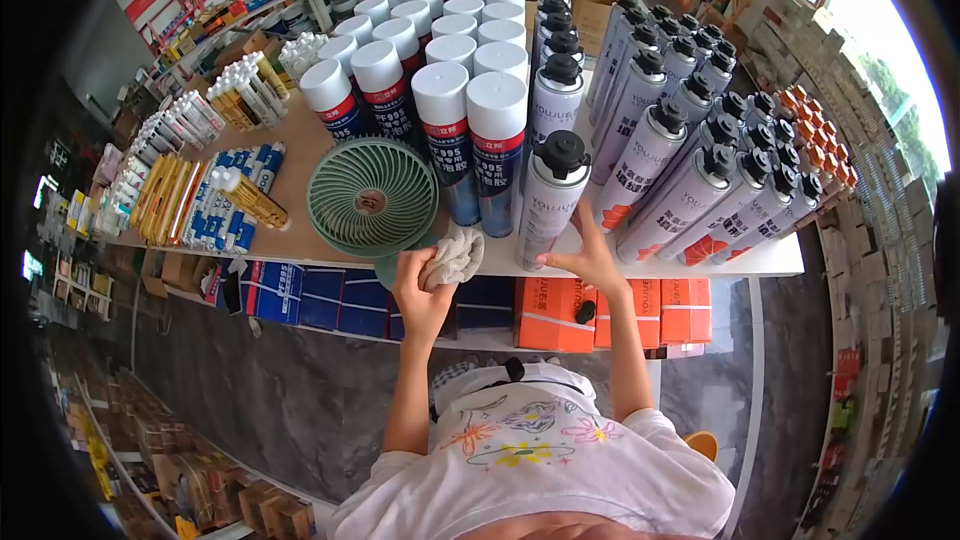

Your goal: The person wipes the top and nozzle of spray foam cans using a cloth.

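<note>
In the head view my left hand (418,292) is closed on a crumpled off-white cloth (455,256) at the table's front edge, just below a green desk fan (372,198). My right hand (592,262) reaches round the lower part of a foam sealant can (552,202) with a black cap. The thumb lies on the can's front; the other fingers are partly hidden at its right side. This can stands upright, ahead of a row of similar cans. White-capped blue foam cans (495,160) stand left of it, close by the cloth.
More black-capped cans (640,165) fill the right side, with orange-topped items (815,130) beyond. Sealant tubes (165,195) lie at the left. Orange boxes (556,312) and blue boxes (330,297) sit under the white tabletop (770,258). Stocked shelves line the room.
</note>
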`<state>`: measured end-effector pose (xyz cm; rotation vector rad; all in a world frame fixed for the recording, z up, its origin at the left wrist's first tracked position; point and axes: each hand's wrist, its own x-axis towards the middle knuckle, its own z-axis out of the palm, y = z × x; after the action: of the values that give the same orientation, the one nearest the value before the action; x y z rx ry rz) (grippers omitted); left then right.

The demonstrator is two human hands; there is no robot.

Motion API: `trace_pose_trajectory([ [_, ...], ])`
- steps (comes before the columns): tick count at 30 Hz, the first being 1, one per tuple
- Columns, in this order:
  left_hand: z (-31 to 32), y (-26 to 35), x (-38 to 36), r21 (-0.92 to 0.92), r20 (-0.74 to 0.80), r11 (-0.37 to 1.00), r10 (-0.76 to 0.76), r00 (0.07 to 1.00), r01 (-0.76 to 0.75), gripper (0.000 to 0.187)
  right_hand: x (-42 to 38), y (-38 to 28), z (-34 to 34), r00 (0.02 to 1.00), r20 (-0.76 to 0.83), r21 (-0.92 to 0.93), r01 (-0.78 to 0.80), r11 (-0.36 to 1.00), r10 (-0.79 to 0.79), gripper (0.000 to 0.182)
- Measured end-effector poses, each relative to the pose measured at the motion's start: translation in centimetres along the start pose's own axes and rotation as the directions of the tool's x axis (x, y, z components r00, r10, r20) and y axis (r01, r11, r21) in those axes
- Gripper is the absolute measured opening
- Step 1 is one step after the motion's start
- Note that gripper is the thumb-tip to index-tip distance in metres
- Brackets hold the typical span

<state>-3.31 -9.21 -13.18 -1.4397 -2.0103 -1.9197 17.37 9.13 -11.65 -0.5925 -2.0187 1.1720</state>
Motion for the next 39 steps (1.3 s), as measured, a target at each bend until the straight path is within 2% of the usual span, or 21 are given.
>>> trace_pose_trajectory([
  [1, -0.1, 0.0, -0.1, 0.000, 0.005, 1.000, 0.002, 1.000, -0.002, 0.029, -0.1, 0.7, -0.3, 0.985, 0.138, 0.027, -0.105, 0.994, 0.100, 0.110],
  [2, -0.1, 0.0, -0.3, -0.037, 0.002, 0.998, -0.041, 0.999, 0.041, 0.030, 0.0, 1.6, -0.5, 0.986, 0.134, 0.030, -0.105, 0.994, 0.100, 0.110],
  [4, -0.3, -0.1, -0.7, -0.073, 0.003, 0.994, -0.079, 0.997, 0.079, 0.031, 0.3, 3.0, -0.5, 0.950, 0.217, 0.092, -0.251, 0.964, 0.226, 0.100],
  [8, -0.2, -0.1, -1.3, -0.071, 0.024, 0.992, -0.103, 0.994, 0.104, 0.031, 0.2, 4.2, 0.1, 0.943, 0.212, 0.030, -0.267, 0.963, 0.255, 0.089],
  [11, -0.1, -0.4, -1.2, -0.016, 0.023, 0.998, -0.065, 0.998, 0.065, 0.030, -0.2, 4.7, 0.5, 0.957, 0.203, 0.147, -0.240, 0.960, 0.208, 0.084],
  [13, 0.0, -0.3, -1.4, -0.100, -0.005, 0.983, -0.154, 0.988, 0.153, 0.028, -0.6, 4.5, 1.0, 0.978, 0.054, 0.042, -0.204, 0.978, 0.201, 0.075],
  [14, 0.0, -0.2, -1.1, -0.086, -0.019, 0.990, -0.115, 0.993, 0.113, 0.027, -0.9, 4.3, 1.3, 0.978, 0.054, 0.038, -0.203, 0.978, 0.201, 0.075],
  [16, -0.3, -0.2, -0.7, -0.078, -0.022, 0.990, -0.116, 0.993, 0.114, 0.027, -1.2, 4.0, 2.4, 0.971, -0.175, -0.058, -0.175, 0.983, 0.162, 0.073],
  [17, -0.5, -0.1, -0.6, -0.063, -0.025, 0.991, -0.122, 0.992, 0.121, 0.027, -1.3, 4.1, 3.3, 0.971, -0.176, -0.059, -0.172, 0.983, 0.159, 0.073],
  [19, -0.6, 0.0, -0.6, -0.067, -0.038, 0.992, -0.114, 0.993, 0.111, 0.027, -1.3, 5.1, 5.3, 0.870, -0.468, -0.070, -0.215, 0.974, 0.158, 0.073],
  [20, -0.7, -0.1, -0.7, -0.048, -0.043, 0.993, -0.110, 0.993, 0.108, 0.027, -0.9, 5.7, 6.0, 0.844, -0.521, -0.129, -0.226, 0.965, 0.128, 0.075],
  [21, -0.7, -0.2, -0.9, -0.031, -0.047, 0.994, -0.106, 0.993, 0.104, 0.027, -0.5, 5.2, 6.3, 0.844, -0.521, -0.128, -0.224, 0.966, 0.126, 0.075],
  [23, -0.5, -0.2, -1.4, -0.058, -0.045, 0.990, -0.131, 0.990, 0.128, 0.027, 0.1, 4.1, 7.0, 0.780, -0.601, -0.181, -0.349, 0.920, 0.178, 0.077],
  [27, -0.2, -0.1, -2.0, -0.053, -0.025, 0.988, -0.149, 0.989, 0.148, 0.028, -0.2, 4.2, 7.6, 0.768, -0.624, -0.264, -0.380, 0.887, 0.143, 0.081],
  [29, -0.5, -0.2, -2.1, -0.075, -0.022, 0.985, -0.160, 0.987, 0.158, 0.028, -0.6, 4.6, 6.9, 0.797, -0.603, -0.297, -0.266, 0.917, 0.036, 0.089],
  [30, -0.7, -0.2, -2.1, -0.074, -0.020, 0.986, -0.152, 0.988, 0.150, 0.028, -0.6, 4.8, 6.1, 0.797, -0.603, -0.295, -0.264, 0.918, 0.035, 0.089],
  [32, -0.7, 0.0, -2.1, -0.085, -0.018, 0.984, -0.159, 0.987, 0.157, 0.027, -1.1, 5.4, 3.8, 0.926, -0.379, -0.239, -0.093, 0.967, -0.005, 0.097],
  [33, -0.6, -0.1, -2.1, -0.090, -0.013, 0.983, -0.164, 0.986, 0.162, 0.027, -1.1, 5.9, 3.2, 0.925, -0.380, -0.243, -0.099, 0.965, -0.001, 0.097],
  [35, -0.4, -0.4, -2.3, -0.104, -0.020, 0.979, -0.177, 0.984, 0.174, 0.027, -0.7, 6.9, 2.1, 0.971, -0.232, 0.115, -0.027, 0.993, 0.053, 0.097],
  [36, -0.4, -0.5, -2.3, -0.078, -0.006, 0.984, -0.162, 0.987, 0.161, 0.026, -0.7, 6.6, 1.4, 0.985, -0.108, 0.149, -0.115, 0.982, 0.132, 0.096],
  [39, 0.0, -0.1, -2.2, -0.063, 0.034, 0.988, -0.138, 0.990, 0.140, 0.027, -0.4, 7.6, 1.6, 0.990, -0.046, 0.126, -0.125, 0.984, 0.131, 0.091],
])
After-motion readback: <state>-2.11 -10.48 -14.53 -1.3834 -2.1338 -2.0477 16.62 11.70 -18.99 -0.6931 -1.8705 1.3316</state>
